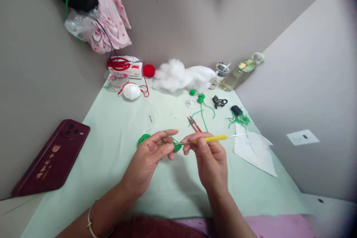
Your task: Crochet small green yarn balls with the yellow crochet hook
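Between thumb and fingers, my left hand (152,152) pinches a small green crochet piece (177,146), with green yarn running over the raised index finger. My right hand (210,156) is closed around the yellow handle of a crochet hook (214,138). The hook's thin metal shaft reaches left to the green piece and its tip is at the stitches, too small to make out fully. A green yarn ball (144,138) lies behind my left hand, partly hidden by it. Just beyond my right hand rest red-handled thread snips (194,123), their near end covered by the fingers.
White stuffing (178,76) lies along the back, beside a pen cup (222,70) and a tilted water bottle (240,72). White yarn (131,91) and red scissors (119,64) are back left. A hair claw (219,102), green scraps (240,119) and white paper (252,148) are right; a phone (52,158) left.
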The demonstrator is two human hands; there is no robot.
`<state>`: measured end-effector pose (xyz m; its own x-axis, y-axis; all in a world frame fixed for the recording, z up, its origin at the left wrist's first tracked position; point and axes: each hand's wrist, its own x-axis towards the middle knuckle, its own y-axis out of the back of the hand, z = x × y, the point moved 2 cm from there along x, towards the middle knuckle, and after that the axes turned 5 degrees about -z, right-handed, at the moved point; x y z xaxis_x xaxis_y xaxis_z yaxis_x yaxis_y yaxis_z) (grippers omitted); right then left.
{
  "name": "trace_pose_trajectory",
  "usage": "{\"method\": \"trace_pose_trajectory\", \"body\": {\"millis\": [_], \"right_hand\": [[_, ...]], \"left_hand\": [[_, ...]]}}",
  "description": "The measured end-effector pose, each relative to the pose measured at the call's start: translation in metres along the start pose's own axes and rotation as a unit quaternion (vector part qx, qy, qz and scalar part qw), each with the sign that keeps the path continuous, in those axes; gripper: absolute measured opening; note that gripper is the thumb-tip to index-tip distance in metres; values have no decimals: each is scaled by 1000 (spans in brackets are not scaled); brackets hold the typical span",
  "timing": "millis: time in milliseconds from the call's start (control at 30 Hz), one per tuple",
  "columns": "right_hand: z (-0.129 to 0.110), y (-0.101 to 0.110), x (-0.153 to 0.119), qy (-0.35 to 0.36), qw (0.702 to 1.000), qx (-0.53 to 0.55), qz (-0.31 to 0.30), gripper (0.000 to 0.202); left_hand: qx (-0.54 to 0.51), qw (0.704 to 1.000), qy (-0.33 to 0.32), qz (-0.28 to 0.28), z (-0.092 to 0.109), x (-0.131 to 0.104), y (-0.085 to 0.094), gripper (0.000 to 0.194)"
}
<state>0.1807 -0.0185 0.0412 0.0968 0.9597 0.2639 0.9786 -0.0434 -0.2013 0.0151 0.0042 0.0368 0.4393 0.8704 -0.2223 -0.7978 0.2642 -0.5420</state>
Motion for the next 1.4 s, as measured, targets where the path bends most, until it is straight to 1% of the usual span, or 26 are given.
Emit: {"method": "trace_pose_trajectory", "body": {"millis": [67,167,267,333,367,400,567,700,767,933,1167,1267,1333,1400], "right_hand": [[-3,0,-3,16,999,-35,-4,23],[-8,0,-9,76,987,-142,-19,24],[-11,-3,-15,169,949,-261,-54,26],[-11,-4,-19,224,925,-300,-69,28],[-11,-5,-20,238,920,-304,-71,28],[-10,-5,-21,242,920,-302,-69,28],[-9,-6,-20,228,940,-250,-33,29],[-9,-8,-20,228,945,-234,-12,29],[-9,-7,-20,220,949,-227,-12,29],[-8,-5,-19,184,960,-209,-40,29],[-10,-5,-18,213,939,-262,-69,28],[-12,-5,-18,213,927,-295,-88,27],[-13,-5,-17,219,920,-314,-90,26],[-12,-6,-18,232,903,-352,-83,26]], "left_hand": [[15,1000,-2,3,0,-1,0,24],[42,999,-17,14,0,-2,2,23],[68,997,-37,24,-1,0,3,25],[80,996,-42,28,-1,0,3,27],[83,995,-44,29,-1,0,3,28],[85,995,-45,31,-1,0,3,28],[89,995,-44,27,-1,-2,4,28],[90,995,-44,25,0,-3,5,26],[88,995,-42,23,0,-3,5,26],[85,995,-42,24,1,-4,4,25],[115,992,-47,25,0,-3,6,26],[143,987,-62,41,1,-4,5,27],[173,980,-78,58,0,-4,4,26],[186,976,-85,72,-1,-4,4,27]]}}
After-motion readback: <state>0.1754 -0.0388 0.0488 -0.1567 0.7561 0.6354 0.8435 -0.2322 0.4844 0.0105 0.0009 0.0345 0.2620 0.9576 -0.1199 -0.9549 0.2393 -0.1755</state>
